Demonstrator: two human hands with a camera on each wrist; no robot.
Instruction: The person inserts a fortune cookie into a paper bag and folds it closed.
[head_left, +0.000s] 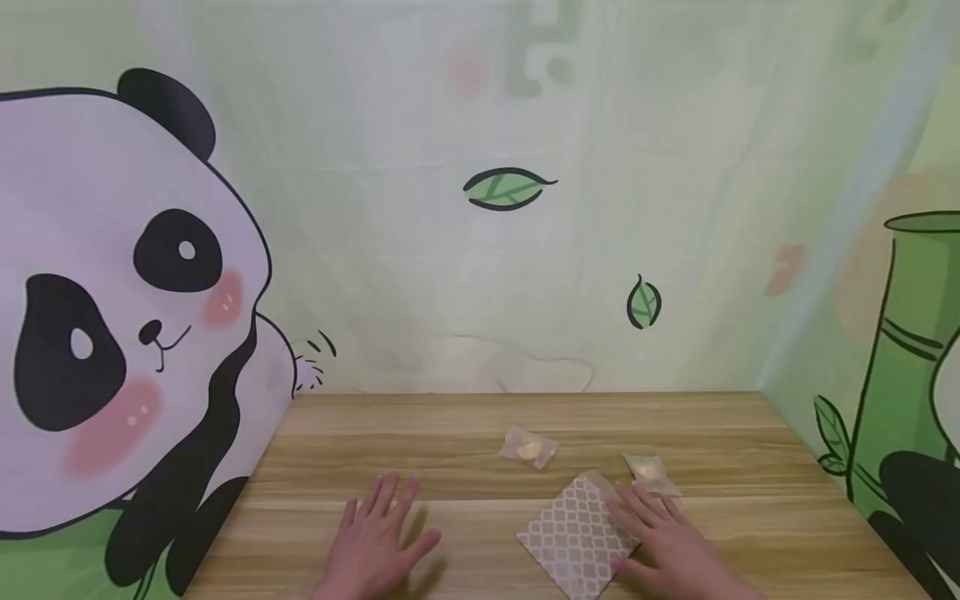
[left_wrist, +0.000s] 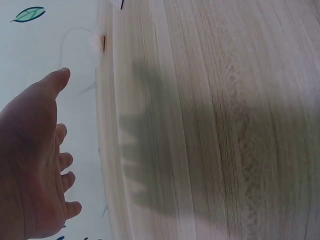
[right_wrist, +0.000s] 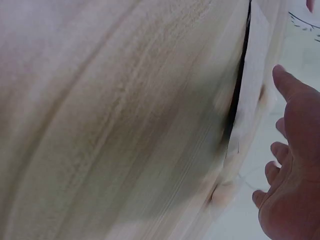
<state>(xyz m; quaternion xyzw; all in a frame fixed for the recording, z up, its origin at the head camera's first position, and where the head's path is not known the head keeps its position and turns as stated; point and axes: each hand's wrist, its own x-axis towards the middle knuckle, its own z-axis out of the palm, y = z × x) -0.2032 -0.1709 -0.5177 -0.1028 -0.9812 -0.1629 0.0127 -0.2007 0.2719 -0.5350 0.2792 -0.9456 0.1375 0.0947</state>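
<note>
My left hand (head_left: pixel 377 537) hovers above the left part of the wooden table (head_left: pixel 315 442), fingers spread, and its shadow falls on the wood in the left wrist view. Nothing is in it. My right hand (head_left: pixel 663 537) is spread too, above the right edge of a flat, patterned beige and white piece (head_left: pixel 576 533) that looks like a paper bag; contact cannot be told. Just beyond the right fingertips lies a small clear packet (head_left: pixel 651 473) with something pale yellow inside. A similar packet (head_left: pixel 529 448) lies farther back, near the table's middle.
Behind the table hangs a pale green cloth backdrop (head_left: pixel 390 250) with a printed panda on the left and bamboo on the right. It meets the table's back edge and both its sides.
</note>
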